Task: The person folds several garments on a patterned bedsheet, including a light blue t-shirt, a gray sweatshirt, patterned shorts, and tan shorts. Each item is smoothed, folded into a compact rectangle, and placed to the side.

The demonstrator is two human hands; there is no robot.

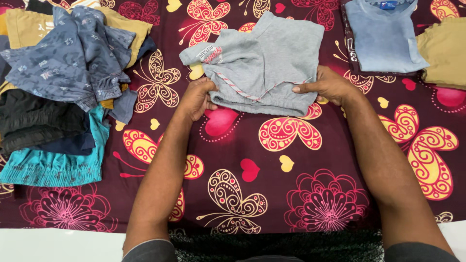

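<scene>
Left hand [198, 98] and right hand [328, 86], fingers clamped on the grey shorts' [264, 63] near edge; a neat fold needed level, aligned edges.

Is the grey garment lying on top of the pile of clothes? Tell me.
No, the grey garment lies on the butterfly-patterned sheet, held by both hands, apart from the pile of clothes.

Small grey knit cotton garment [262, 63], shorts-like, with thin red-and-white piping and a printed patch on one folded-out corner. Partly folded, lying flat but rumpled on the maroon bedsheet printed with butterflies and hearts [291, 194]. Sits in the sheet's upper middle. Lower edge pinched at both ends: left corner and right corner held just above the sheet. Patch corner sticks out to the upper left.
</scene>
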